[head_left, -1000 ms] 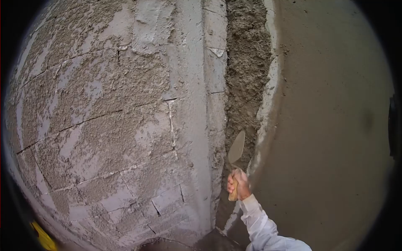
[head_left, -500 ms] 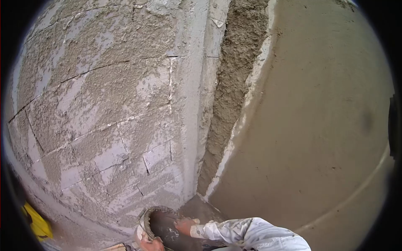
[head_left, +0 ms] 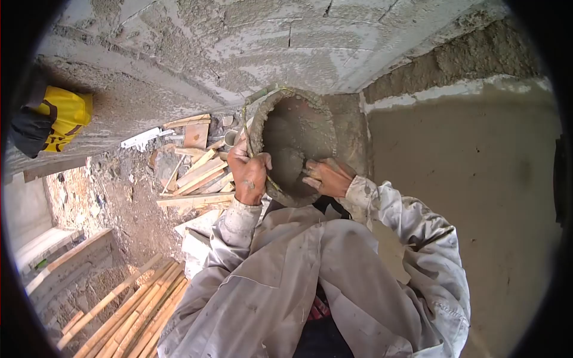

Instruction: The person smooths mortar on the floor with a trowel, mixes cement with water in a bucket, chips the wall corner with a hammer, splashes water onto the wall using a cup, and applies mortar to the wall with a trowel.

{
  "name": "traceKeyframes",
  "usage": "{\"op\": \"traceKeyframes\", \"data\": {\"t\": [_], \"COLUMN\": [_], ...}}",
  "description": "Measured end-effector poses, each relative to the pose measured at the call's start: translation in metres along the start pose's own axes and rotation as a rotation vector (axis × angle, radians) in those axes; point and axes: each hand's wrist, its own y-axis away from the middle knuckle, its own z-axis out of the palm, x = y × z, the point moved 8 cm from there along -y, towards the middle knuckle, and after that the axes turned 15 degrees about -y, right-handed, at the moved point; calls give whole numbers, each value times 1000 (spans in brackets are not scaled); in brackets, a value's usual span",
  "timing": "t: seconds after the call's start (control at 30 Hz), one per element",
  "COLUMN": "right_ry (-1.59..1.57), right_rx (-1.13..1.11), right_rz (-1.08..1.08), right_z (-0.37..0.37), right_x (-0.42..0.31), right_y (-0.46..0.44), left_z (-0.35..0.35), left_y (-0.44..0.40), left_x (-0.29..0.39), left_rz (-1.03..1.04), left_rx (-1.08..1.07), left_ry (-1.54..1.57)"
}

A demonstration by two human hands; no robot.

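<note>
A mortar-crusted bucket stands tilted in front of my body, with wet grey mortar inside. My left hand is closed on the bucket's near left rim, where a thin handle also runs. Over the bucket's right side, my right hand reaches in with its fingers curled. Just beyond those fingertips is a rounded, mortar-covered shape; whether it is a tool's blade or a lump of mortar I cannot tell.
Ahead rises a rough block wall; a smoothly plastered wall is to the right. Wood offcuts lie left of the bucket, and long poles at lower left. A yellow and black item is at upper left.
My view has tipped down from the walls to the bucket, which now appears higher and nearer the middle. Left hand stays at the rim; right hand remains at the bucket's opening.
</note>
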Motion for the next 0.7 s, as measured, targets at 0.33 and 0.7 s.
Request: {"op": "traceKeyframes", "data": {"t": [0.33,0.7], "right_ry": [174,456], "right_rx": [41,46], "right_rz": [105,-419], "right_z": [-66,-303], "right_x": [-54,-250], "right_y": [18,55], "left_z": [-29,-43], "left_y": [-2,-24], "left_x": [-6,-15], "left_rz": [-7,127], "left_rx": [83,337], "left_ry": [113,-179]}}
